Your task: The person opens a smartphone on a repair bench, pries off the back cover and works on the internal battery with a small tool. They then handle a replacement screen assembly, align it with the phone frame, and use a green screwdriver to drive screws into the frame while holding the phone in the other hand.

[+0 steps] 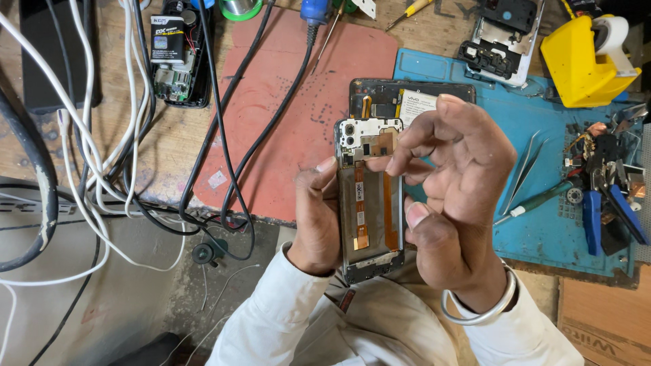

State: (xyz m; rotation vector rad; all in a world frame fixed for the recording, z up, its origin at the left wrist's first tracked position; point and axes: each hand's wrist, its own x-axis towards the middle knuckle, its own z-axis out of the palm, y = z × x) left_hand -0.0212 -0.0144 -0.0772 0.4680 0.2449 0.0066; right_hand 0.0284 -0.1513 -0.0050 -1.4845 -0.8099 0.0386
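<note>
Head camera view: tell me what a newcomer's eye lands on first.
The opened phone, back cover off and orange ribbon cables showing, is held upright at centre: the left hand grips its edge, the right hand pinches near the top. A yellow tape dispenser stands top right above the blue mat; white and black cables tangle at left.

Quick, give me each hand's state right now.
Left hand: shut on the opened phone, gripping its left edge.
Right hand: fingertips pinched at the phone's top, thumb on its right edge.
</note>
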